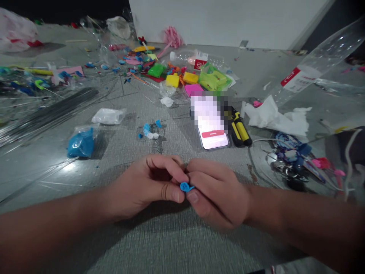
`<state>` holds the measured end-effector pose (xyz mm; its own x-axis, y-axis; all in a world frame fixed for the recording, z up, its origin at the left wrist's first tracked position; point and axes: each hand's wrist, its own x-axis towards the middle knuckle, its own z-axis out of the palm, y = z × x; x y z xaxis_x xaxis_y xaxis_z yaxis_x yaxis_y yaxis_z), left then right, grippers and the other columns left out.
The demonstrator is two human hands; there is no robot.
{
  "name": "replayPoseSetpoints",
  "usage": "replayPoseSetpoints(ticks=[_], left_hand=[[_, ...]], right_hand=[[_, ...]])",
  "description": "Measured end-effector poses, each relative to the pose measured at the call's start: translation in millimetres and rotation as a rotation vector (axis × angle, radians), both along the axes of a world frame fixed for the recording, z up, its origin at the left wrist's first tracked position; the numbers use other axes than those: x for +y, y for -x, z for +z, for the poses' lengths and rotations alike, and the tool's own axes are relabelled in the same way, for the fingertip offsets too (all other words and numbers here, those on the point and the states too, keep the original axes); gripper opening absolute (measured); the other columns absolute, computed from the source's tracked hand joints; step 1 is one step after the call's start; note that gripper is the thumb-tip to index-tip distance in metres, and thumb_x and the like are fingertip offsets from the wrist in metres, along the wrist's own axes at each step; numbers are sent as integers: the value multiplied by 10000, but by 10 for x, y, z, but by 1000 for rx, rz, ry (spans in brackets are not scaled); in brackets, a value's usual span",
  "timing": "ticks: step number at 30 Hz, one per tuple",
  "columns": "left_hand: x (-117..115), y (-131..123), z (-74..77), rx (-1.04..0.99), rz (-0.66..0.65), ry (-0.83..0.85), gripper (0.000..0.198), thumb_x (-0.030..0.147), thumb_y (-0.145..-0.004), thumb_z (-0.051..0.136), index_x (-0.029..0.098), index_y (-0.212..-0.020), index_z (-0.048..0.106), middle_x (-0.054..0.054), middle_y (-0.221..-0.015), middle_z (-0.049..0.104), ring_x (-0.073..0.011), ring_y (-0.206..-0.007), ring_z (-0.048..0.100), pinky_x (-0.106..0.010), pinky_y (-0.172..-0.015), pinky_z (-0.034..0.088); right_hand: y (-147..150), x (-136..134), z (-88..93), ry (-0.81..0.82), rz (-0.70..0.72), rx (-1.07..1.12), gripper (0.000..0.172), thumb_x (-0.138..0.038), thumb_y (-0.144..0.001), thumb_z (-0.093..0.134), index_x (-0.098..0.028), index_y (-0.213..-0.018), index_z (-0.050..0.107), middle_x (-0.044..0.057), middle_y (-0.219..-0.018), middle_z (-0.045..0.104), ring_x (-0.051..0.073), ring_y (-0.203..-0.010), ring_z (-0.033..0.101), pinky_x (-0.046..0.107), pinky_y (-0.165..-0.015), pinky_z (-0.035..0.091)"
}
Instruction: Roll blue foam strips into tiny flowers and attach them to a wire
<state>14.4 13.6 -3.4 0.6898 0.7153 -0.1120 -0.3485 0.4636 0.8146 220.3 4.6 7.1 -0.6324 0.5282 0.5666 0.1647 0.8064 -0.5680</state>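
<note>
Between my hands sits a small blue clay rose (184, 187), rolled into a spiral, with a thin tail sticking out to the right. My left hand (151, 186) pinches it between thumb and index finger. From the other side, my right hand (221, 196) has its fingers folded and grips the tail end with thumb and forefinger. Beyond them lie small blue, pale blue and white clay pieces (147, 130). A lump of blue clay in a clear bag (81, 144) is to the left, behind it a white clay packet (108, 116).
A lit phone (214, 140) and yellow-black pliers (241, 129) lie ahead, right of centre. Crumpled tissue (268, 114) and a clear bottle (302, 74) are at right. Thin wires (62, 110) stretch along the left. Yellow clay blocks (172, 80) and colourful scraps crowd the back.
</note>
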Motion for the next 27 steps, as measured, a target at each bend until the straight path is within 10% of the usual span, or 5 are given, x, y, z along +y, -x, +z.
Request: replayPoseSetpoints(ticks=[27], left_hand=[[9,-1,33,-29,-68,-68,145,191,-793,861,235,-914,794,-2,-840,613,-107,-783,569,-213,-702,469]], right_hand=[[-28,10,-63,-121,79,95,336,-359,-966,533,-222,-674,439,-47,-608,380,123,-535,368,294,-483,277]])
